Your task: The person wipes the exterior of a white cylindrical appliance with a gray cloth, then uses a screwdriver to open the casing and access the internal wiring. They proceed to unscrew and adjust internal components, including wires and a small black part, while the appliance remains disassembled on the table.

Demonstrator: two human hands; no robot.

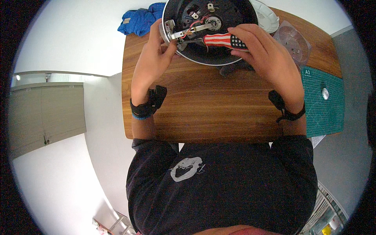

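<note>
A round, black-lined appliance housing with a pale rim stands tilted at the far side of the table. Inside it are a metal strip, red wires and a round central fitting. My left hand grips the housing's left rim, thumb near a small metal bracket. From the right, my right hand holds a screwdriver by its striped and starred handle. Its shaft points left to the parts beside the bracket; whether the tip sits in a screw is hidden.
On the wooden table, a green cutting mat with a small shiny object lies at the right. A clear plastic tray holding small parts and a white plastic piece are behind it. Blue cloth lies at the far left.
</note>
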